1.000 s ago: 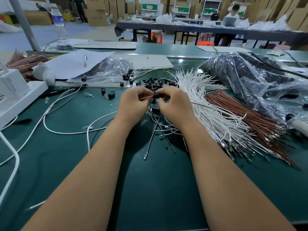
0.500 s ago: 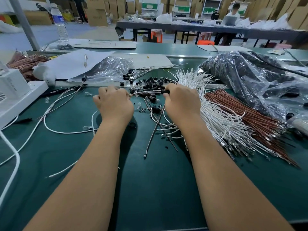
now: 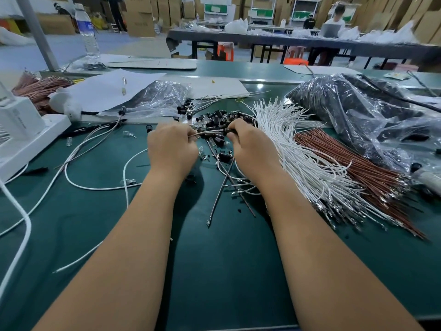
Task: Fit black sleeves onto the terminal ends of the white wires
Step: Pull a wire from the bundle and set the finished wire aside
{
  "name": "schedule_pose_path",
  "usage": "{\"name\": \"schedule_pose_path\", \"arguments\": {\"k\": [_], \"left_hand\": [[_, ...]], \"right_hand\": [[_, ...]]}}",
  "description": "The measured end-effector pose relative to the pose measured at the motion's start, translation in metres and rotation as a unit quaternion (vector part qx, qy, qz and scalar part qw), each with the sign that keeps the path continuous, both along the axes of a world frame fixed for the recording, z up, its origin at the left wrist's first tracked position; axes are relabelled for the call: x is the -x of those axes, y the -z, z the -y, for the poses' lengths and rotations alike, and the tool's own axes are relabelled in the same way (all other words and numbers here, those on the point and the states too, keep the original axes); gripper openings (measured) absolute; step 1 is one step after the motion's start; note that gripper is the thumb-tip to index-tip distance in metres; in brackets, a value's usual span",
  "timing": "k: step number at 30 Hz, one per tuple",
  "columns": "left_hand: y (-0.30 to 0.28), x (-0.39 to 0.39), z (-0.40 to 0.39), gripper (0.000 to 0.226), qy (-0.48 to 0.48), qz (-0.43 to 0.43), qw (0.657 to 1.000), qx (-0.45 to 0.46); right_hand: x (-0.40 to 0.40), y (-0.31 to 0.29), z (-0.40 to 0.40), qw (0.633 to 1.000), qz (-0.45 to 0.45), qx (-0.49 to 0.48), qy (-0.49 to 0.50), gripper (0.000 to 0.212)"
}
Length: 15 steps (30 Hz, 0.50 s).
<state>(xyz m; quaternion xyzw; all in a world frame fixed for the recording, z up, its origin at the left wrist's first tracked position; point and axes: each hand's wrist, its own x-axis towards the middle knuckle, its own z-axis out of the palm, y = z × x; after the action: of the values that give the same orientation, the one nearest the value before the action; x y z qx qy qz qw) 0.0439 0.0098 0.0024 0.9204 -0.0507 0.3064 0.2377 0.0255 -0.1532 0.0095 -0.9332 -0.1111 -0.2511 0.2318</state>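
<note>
White wire (image 3: pixel 210 133) stretches between both hands above the green mat (image 3: pixel 226 271): left hand (image 3: pixel 171 149) pinches one end, right hand (image 3: pixel 250 149) grips a black sleeve (image 3: pixel 230 131) at the other, beside the loose sleeve pile (image 3: pixel 219 117).

We see even overhead light; soft shadows under forearms on green mat (image 3: pixel 226 271); glare on plastic bags (image 3: pixel 372 120); wide-angle bending at edges; background benches slightly soft, foreground sharp.

Sleeve pile (image 3: pixel 220 117) left of white wires (image 3: pixel 293 149).
</note>
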Motion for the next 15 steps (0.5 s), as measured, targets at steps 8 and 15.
{"name": "schedule_pose_path", "arguments": {"k": [8,15], "left_hand": [[0.001,0.007,0.022,0.020,0.135,-0.011,0.990,0.028],[0.002,0.006,0.016,0.014,0.129,-0.016,0.989,0.070]], "right_hand": [[-0.003,0.003,-0.003,0.996,-0.019,-0.082,-0.031,0.029],[-0.005,0.001,0.003,0.972,-0.049,-0.229,-0.021,0.010]]}}
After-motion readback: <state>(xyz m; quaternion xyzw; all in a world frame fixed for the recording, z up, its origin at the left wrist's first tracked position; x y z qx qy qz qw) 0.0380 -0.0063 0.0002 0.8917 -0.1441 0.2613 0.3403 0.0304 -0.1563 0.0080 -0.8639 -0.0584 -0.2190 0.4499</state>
